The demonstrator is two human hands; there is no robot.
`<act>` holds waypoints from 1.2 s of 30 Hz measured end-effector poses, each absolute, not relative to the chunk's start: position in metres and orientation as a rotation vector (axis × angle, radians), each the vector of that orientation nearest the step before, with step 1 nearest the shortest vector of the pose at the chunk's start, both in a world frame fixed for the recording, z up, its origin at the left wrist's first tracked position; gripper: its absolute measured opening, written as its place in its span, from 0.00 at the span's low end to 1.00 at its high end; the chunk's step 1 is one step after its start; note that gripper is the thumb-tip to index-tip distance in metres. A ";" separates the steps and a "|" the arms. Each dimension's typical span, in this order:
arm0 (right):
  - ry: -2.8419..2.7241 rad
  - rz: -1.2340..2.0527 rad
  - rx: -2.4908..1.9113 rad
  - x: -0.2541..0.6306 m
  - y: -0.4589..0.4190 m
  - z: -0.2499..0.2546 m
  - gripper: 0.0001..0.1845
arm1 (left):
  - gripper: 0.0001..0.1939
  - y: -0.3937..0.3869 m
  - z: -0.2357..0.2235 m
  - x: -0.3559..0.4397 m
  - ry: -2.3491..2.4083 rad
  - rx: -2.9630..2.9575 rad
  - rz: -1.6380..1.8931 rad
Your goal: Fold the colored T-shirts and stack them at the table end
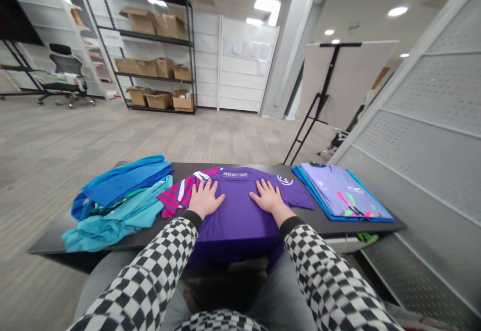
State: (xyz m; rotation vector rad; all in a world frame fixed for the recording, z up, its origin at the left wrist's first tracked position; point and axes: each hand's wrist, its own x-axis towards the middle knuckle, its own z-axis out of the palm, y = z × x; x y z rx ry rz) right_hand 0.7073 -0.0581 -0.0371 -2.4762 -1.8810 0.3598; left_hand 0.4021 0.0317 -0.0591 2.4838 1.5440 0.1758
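Note:
A purple T-shirt (238,216) lies spread on the dark table (150,231), its lower part hanging over the near edge. White lettering runs across its top, and a round white logo marks the plain right sleeve. The left sleeve (188,188) has pink and purple stripes. My left hand (205,198) rests flat on the shirt beside the striped sleeve, fingers spread. Flat on its right side lies my right hand (268,197), fingers also apart. Neither hand grips the fabric.
Rumpled blue and teal clothes (120,201) are heaped on the table's left end. A folded stack with a lavender shirt (341,188) on top sits at the right. Beyond stand a black easel (319,100) and shelves with cardboard boxes (160,99). A perforated panel (424,135) flanks the right.

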 end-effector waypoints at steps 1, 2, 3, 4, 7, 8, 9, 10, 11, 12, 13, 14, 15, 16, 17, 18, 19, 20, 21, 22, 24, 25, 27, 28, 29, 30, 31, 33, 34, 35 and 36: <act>-1.879 0.359 -2.483 0.708 -0.056 -0.037 0.52 | 0.48 0.033 -0.060 0.403 1.547 2.479 0.177; -1.876 0.356 -2.491 0.709 -0.054 -0.038 0.52 | 0.48 0.033 -0.061 0.404 1.550 2.478 0.180; -1.873 0.350 -2.495 0.710 -0.053 -0.039 0.52 | 0.48 0.033 -0.061 0.405 1.553 2.478 0.184; -1.870 0.342 -2.497 0.711 -0.052 -0.040 0.52 | 0.48 0.033 -0.062 0.405 1.558 2.480 0.189; -1.881 0.349 -2.490 0.713 -0.050 -0.042 0.53 | 0.49 0.036 -0.056 0.408 1.563 2.478 0.155; -1.887 0.365 -2.490 0.713 -0.050 -0.042 0.53 | 0.49 0.038 -0.051 0.410 1.558 2.480 0.113; -1.891 0.389 -2.496 0.714 -0.049 -0.042 0.54 | 0.50 0.042 -0.045 0.413 1.553 2.485 0.066; -1.893 0.419 -2.506 0.715 -0.048 -0.040 0.55 | 0.50 0.047 -0.038 0.417 1.547 2.493 0.023; -1.894 0.457 -2.517 0.715 -0.047 -0.038 0.56 | 0.49 0.052 -0.031 0.422 1.544 2.506 -0.003; -1.899 0.502 -2.529 0.716 -0.045 -0.034 0.57 | 0.47 0.058 -0.024 0.429 1.544 2.520 -0.005; -1.912 0.548 -2.535 0.717 -0.043 -0.029 0.59 | 0.45 0.064 -0.018 0.436 1.548 2.535 0.018; -1.931 0.579 -2.528 0.717 -0.040 -0.024 0.60 | 0.43 0.070 -0.013 0.443 1.550 2.546 0.056; -1.946 0.577 -2.506 0.718 -0.036 -0.018 0.60 | 0.41 0.075 -0.010 0.451 1.545 2.555 0.092; -1.950 0.536 -2.474 0.718 -0.031 -0.013 0.58 | 0.40 0.079 -0.009 0.458 1.528 2.561 0.124; -1.935 0.460 -2.436 0.717 -0.025 -0.008 0.55 | 0.39 0.083 -0.009 0.465 1.500 2.565 0.147; -1.906 0.370 -2.400 0.716 -0.019 -0.004 0.52 | 0.38 0.087 -0.011 0.470 1.466 2.567 0.159; -1.870 0.292 -2.372 0.714 -0.012 -0.002 0.48 | 0.39 0.090 -0.014 0.475 1.432 2.568 0.164; -1.841 0.244 -2.358 0.713 -0.005 -0.002 0.46 | 0.39 0.093 -0.018 0.477 1.404 2.568 0.164; -1.828 0.230 -2.355 0.711 0.001 -0.004 0.44 | 0.40 0.096 -0.024 0.479 1.385 2.566 0.161; -1.839 0.247 -2.356 0.709 0.007 -0.007 0.43 | 0.42 0.100 -0.029 0.479 1.374 2.562 0.154; -1.892 0.319 -2.355 0.708 0.017 -0.018 0.45 | 0.46 0.107 -0.040 0.476 1.359 2.560 0.139; -1.916 0.349 -2.351 0.707 0.020 -0.025 0.48 | 0.48 0.111 -0.045 0.474 1.354 2.564 0.133; -1.945 0.382 -2.347 0.709 0.025 -0.036 0.53 | 0.50 0.118 -0.053 0.471 1.349 2.578 0.130; -1.948 0.386 -2.350 0.710 0.026 -0.040 0.54 | 0.51 0.121 -0.055 0.469 1.349 2.588 0.133; -1.949 0.387 -2.355 0.711 0.028 -0.043 0.56 | 0.52 0.123 -0.058 0.469 1.351 2.601 0.143; -1.951 0.393 -2.361 0.712 0.030 -0.045 0.57 | 0.52 0.125 -0.059 0.469 1.355 2.613 0.152; -1.954 0.403 -2.367 0.713 0.031 -0.046 0.57 | 0.52 0.127 -0.061 0.469 1.360 2.624 0.162; -1.954 0.429 -2.377 0.714 0.033 -0.047 0.58 | 0.53 0.128 -0.063 0.471 1.373 2.637 0.179; -1.947 0.441 -2.384 0.714 0.034 -0.048 0.59 | 0.53 0.128 -0.063 0.471 1.379 2.639 0.182; -1.932 0.448 -2.393 0.714 0.035 -0.049 0.60 | 0.53 0.128 -0.064 0.471 1.382 2.639 0.181; -1.914 0.453 -2.405 0.714 0.035 -0.049 0.61 | 0.54 0.128 -0.065 0.471 1.383 2.641 0.178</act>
